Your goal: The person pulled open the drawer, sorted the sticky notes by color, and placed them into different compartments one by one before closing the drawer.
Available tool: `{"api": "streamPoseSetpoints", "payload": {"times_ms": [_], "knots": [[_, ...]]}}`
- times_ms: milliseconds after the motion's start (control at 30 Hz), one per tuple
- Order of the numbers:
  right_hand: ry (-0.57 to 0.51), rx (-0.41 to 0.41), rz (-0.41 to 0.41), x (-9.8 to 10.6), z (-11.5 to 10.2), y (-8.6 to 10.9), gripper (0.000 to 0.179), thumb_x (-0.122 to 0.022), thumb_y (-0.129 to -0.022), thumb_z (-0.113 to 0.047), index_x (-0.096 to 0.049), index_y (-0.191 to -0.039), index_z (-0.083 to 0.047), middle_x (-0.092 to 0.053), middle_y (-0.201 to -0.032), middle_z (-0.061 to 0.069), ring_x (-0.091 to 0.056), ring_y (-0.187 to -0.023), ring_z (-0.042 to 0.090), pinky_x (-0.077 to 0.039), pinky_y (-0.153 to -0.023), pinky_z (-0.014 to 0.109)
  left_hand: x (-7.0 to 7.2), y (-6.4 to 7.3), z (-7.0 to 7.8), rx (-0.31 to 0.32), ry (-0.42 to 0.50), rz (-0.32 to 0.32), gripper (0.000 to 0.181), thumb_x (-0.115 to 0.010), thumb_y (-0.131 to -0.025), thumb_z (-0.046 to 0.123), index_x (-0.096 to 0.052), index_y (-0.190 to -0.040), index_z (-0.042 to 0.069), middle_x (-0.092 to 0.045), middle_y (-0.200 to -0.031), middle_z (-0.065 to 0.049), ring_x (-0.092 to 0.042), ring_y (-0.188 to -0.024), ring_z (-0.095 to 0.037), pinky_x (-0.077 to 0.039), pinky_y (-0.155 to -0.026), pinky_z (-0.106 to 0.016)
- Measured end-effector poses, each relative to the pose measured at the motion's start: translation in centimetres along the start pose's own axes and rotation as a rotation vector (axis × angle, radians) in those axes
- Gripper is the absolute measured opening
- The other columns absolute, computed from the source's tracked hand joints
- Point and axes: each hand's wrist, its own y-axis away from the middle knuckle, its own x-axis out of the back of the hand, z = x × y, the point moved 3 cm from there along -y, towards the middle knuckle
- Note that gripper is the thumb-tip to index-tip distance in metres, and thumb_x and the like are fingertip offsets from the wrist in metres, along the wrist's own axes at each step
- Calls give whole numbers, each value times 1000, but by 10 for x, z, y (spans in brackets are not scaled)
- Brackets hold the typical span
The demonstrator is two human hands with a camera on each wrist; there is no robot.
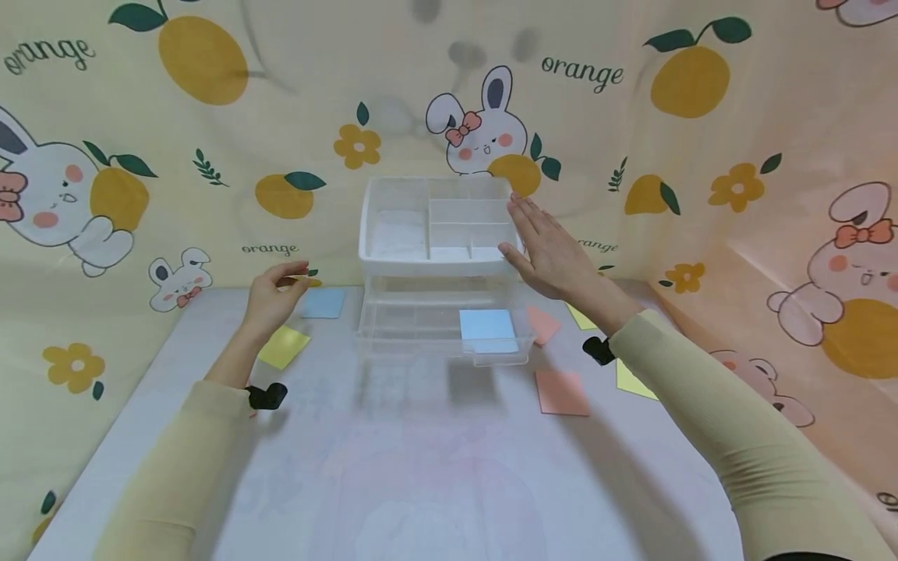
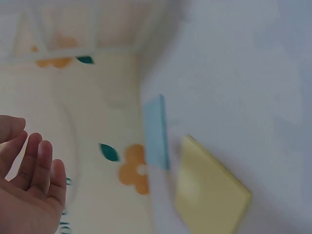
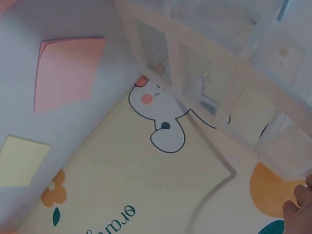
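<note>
Right hand flat against a clear drawer organizer, left hand raised beside it

The translucent plastic drawer organizer (image 1: 396, 267) stands upright at the back of the white surface (image 1: 421, 467), in front of a cloth backdrop (image 1: 393, 47) printed with rabbits and oranges. Its top tray is split into one large compartment on the left and several smaller ones on the right. In the right part of the transparent lower drawer (image 1: 414, 340) lies a blue sticky-note pad (image 1: 489, 331).

The right hand (image 1: 550, 249) rests at the organizer's right rim, its fingers straight and close together, the thumb set apart (the right wrist view catches only a few of its fingers, by the organizer's edge). The left hand (image 1: 275, 294) is left of the organizer and apart from it, fingers loosely bent with the thumb near the index finger, pinching nothing visible. Near it are a second blue pad (image 1: 323, 302) and a yellow pad (image 1: 284, 347).

On the right, a large pink pad (image 1: 563, 393) lies in front of a smaller-looking pink pad (image 1: 542, 325). Two more yellow pads (image 1: 637, 382) sit by the right forearm, partly hidden. Both sleeves are pale yellow, with a black device (image 1: 266, 396) at each wrist.
</note>
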Motion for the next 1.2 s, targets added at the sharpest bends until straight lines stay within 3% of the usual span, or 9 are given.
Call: {"api": "streamPoseSetpoints", "payload": {"times_ms": [200, 400, 467, 633, 833, 1200], "knots": [[-2, 0, 0, 1, -1, 0, 80, -36, -110, -53, -8, -167, -5, -6, -175, 10, -7, -161, 31, -9, -130, 47, -3, -13, -21, 38, -99, -58, 42, -59, -106, 11, -56, -144, -4, -57, -143, -26, -56, -120, -37, -47, -79, -13], [-4, -3, -4, 0, 0, -1, 80, -36, -110, -53, -7, -167, -6, -6, -175, 9, -6, -161, 31, -9, -130, 47, -7, -27, -33, 74, -200, -125, 42, -56, -106, 9, -54, -144, -8, -54, -143, -30, -54, -125, -46, -51, -99, -50], [-8, -5, -7, 0, 0, -1, 80, -36, -110, -54, -7, -167, -6, -6, -175, 9, -6, -161, 30, -9, -130, 47, -9, -32, -38, 79, -227, -149, 43, -56, -105, 9, -52, -144, -10, -52, -143, -31, -53, -126, -47, -48, -104, -57], [-5, -7, -10, 1, 0, 0, 80, -37, -110, -54, -7, -167, -7, -6, -175, 9, -6, -161, 30, -9, -130, 47, -16, -41, -50, 101, -290, -204, 46, -56, -104, 10, -51, -145, -10, -50, -144, -33, -50, -128, -48, -45, -107, -61], [-11, -10, -9, 1, 0, 0, 80, -37, -110, -53, -6, -167, -7, -5, -175, 9, -6, -161, 30, -9, -130, 47, -24, -47, -65, 192, -344, -280, 47, -53, -106, 16, -50, -149, -3, -43, -152, -34, -41, -139, -51, -40, -112, -65], [-3, -5, 6, -1, 1, -1, 80, -39, -109, -52, -8, -167, -7, -7, -175, 9, -7, -161, 29, -9, -130, 45, -31, -50, -81, 213, -463, -365, 56, -62, -102, 10, -44, -153, -3, -41, -153, -35, -38, -142, -54, -33, -117, -67]]}}
